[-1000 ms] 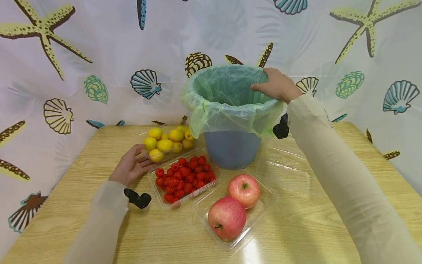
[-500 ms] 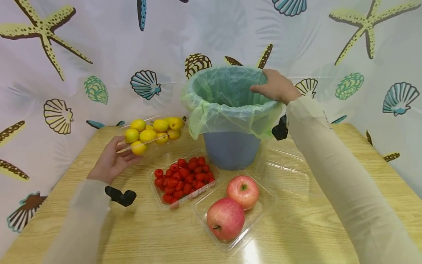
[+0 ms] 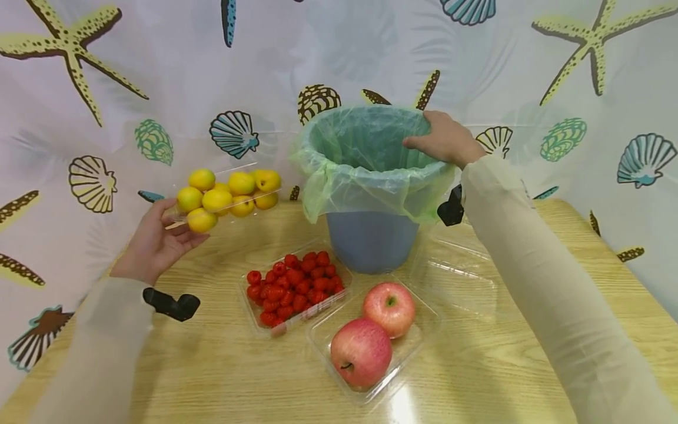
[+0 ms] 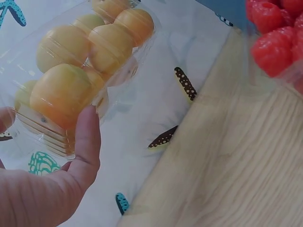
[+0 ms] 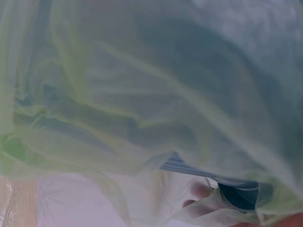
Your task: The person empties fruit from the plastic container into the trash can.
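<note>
My left hand [image 3: 156,244] holds a clear plastic box [image 4: 45,132] by its near end, up off the table's left side. Several small round yellow fruits [image 3: 217,200] fill it; their kind is not plain. In the left wrist view a finger lies along the box's ridged end. Over at the bin [image 3: 373,238], my right hand [image 3: 447,138] grips the right rim, thumb inside and fingers over the outer side. A pale green bag [image 3: 344,188] lines this blue-grey bin and folds down over its rim. The right wrist view is mostly filled by the bag, with fingertips [image 5: 201,189] at the bottom.
A clear tray of raspberries [image 3: 296,288] stands in front of the bin. Nearer me, another clear tray holds two red apples [image 3: 362,353]. Clear plastic packaging [image 3: 461,277] lies right of the bin. A shell-patterned curtain [image 3: 371,53] hangs behind the wooden table [image 3: 238,365].
My left hand has lifted the box of yellow fruits off the table and carried it up and to the left, away from the raspberries. My right hand stays on the bin's rim.
</note>
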Tool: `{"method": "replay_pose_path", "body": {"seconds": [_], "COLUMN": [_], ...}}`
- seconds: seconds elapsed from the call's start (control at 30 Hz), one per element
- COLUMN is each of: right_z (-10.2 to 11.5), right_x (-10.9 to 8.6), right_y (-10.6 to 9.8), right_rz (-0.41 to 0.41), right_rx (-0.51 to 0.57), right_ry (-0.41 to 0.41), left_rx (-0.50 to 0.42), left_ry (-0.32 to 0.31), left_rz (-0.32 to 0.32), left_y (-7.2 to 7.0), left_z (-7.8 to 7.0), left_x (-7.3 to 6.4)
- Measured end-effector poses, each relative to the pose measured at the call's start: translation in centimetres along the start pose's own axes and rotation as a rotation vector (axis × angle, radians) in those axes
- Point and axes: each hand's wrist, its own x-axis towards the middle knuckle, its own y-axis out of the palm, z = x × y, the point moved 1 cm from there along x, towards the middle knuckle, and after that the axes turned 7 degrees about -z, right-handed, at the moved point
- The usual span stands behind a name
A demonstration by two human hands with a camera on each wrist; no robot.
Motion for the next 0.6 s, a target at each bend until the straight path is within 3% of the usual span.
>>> {"method": "replay_pose_path", "body": {"seconds": [0.37, 0.6], "right_z": [-0.1, 0.1], "right_x": [-0.1, -0.1], "right_y": [0.2, 0.0], "right_rz": [0.005, 0.005], "right_rx": [-0.002, -0.004], "right_ry": [0.007, 0.003], "left_rx": [0.009, 0.023], "left_ry": [0.046, 0.037], "left_rz": [0.035, 0.001], "left_y": [0.6, 1.7], "left_z": [-1.5, -3.3], "left_x": [-0.7, -1.3]}}
